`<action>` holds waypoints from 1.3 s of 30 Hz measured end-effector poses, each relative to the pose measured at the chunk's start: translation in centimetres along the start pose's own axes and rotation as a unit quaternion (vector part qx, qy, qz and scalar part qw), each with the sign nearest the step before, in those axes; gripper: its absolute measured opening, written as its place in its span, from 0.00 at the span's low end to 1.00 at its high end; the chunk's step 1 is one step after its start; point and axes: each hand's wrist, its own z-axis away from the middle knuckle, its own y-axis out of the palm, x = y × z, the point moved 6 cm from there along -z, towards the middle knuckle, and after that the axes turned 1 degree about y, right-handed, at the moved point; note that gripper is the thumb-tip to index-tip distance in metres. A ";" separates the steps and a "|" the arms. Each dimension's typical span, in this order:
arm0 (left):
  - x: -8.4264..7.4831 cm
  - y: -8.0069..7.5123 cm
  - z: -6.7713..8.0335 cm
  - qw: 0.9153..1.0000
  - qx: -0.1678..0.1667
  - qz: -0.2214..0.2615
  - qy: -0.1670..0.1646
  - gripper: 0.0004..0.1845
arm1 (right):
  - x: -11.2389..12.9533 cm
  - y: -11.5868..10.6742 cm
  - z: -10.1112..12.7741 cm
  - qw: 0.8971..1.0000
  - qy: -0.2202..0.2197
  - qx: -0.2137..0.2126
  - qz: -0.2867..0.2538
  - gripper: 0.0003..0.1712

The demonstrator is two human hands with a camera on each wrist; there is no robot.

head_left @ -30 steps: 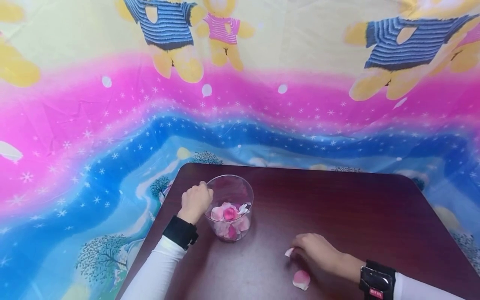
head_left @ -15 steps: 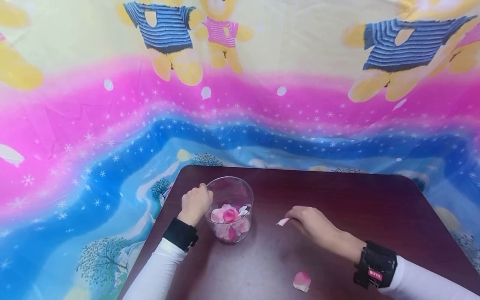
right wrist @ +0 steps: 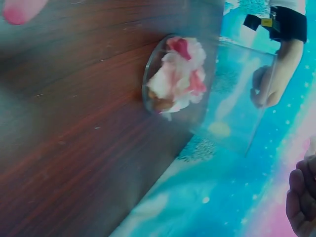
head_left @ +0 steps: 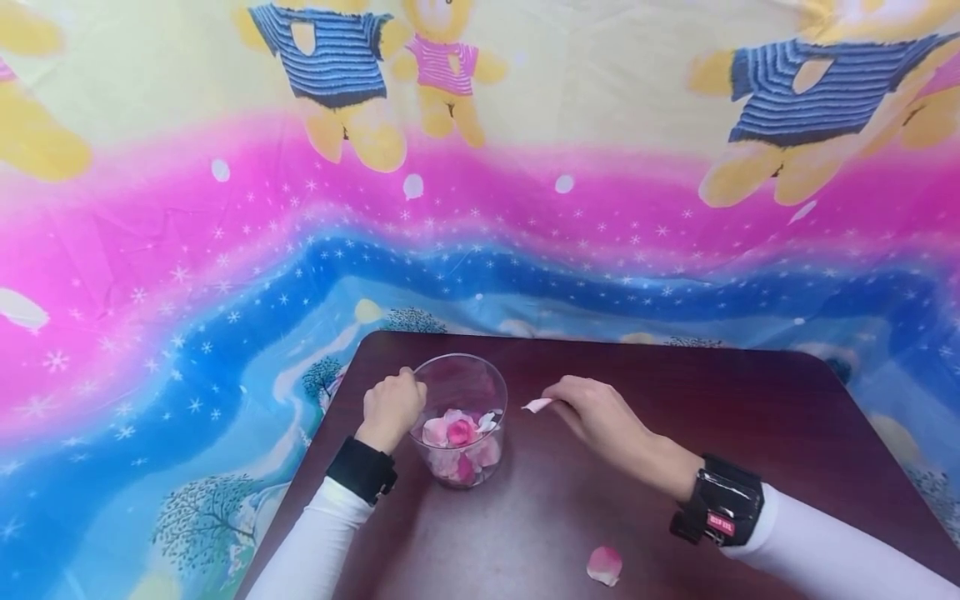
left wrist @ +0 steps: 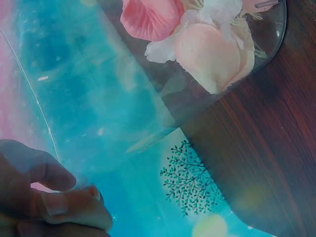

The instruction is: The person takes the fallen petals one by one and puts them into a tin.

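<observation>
- You face a dark wooden table (head_left: 712,417) with rounded corners.
- Behind and beneath it you see a draped cloth (head_left: 225,250) printed with pink and blue starred waves, trees and yellow bears in striped shirts.
- Light is bright and even.

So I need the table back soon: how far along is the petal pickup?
Nearly done. A heap of petals already lies in the glass cup, which the left hand grips at the rim. The right hand pinches one pale petal in the air just right of the cup, not yet over it. Left: one pink petal on the table near the front edge.
</observation>
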 end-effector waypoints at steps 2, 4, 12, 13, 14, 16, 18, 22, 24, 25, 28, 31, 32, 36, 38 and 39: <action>0.0 0.1 0.0 1.000 0.001 0.000 -0.001 0.18 | 0.5 0.2 -0.7 1.000 0.000 -0.004 -0.002 0.09; 0.0 0.2 0.0 1.000 -0.001 0.001 -0.003 0.18 | 1.1 0.5 -1.4 1.000 0.000 -0.003 -0.003 0.08; 0.0 0.3 0.1 1.000 0.002 0.000 -0.006 0.18 | 2.4 2.3 -4.0 1.000 0.007 0.013 -0.009 0.05; 0.0 0.2 0.1 1.000 0.003 0.000 -0.006 0.18 | 2.5 2.6 -4.2 1.000 0.008 0.015 -0.010 0.05; 0.0 0.2 0.1 1.000 0.005 -0.001 -0.006 0.18 | 2.5 2.9 -4.5 1.000 0.010 0.017 -0.010 0.05; -0.1 0.3 0.1 1.000 0.008 -0.001 -0.006 0.18 | 2.6 3.4 -4.9 1.000 0.014 0.019 -0.011 0.04; -0.1 0.3 0.1 1.000 0.008 0.000 -0.005 0.18 | 2.7 4.1 -5.4 1.000 0.017 0.022 -0.006 0.04; -0.1 0.4 0.1 1.000 0.010 0.002 -0.004 0.18 | 2.7 5.6 -6.2 0.998 0.029 0.053 0.009 0.05; -0.1 0.4 0.1 1.000 0.010 0.001 -0.005 0.18 | 2.7 6.5 -6.3 0.994 0.039 0.098 0.025 0.17; -0.1 0.4 0.0 1.000 0.011 0.001 -0.006 0.18 | 2.6 6.9 -6.3 0.990 0.045 0.129 0.036 0.24; -0.1 0.4 0.0 1.000 0.014 0.001 -0.007 0.18 | 2.7 8.1 -5.7 0.971 0.057 0.221 0.069 0.45; -0.1 0.3 -0.1 1.000 0.015 -0.002 -0.006 0.19 | 2.6 8.5 -5.1 0.955 0.063 0.275 0.090 0.53; -0.2 0.3 -0.1 1.000 0.013 -0.003 -0.006 0.19 | 2.6 8.5 -5.1 0.954 0.063 0.278 0.092 0.53; -0.1 0.2 -0.1 1.000 0.006 -0.007 -0.006 0.18 | 2.5 8.2 -5.0 0.957 0.057 0.269 0.091 0.52; 0.0 0.2 -0.1 1.000 0.006 -0.007 -0.006 0.18 | 2.4 8.1 -5.0 0.958 0.056 0.266 0.087 0.52; 0.0 0.2 -0.1 1.000 0.007 -0.007 -0.006 0.18 | 2.4 8.1 -5.0 0.958 0.056 0.266 0.086 0.52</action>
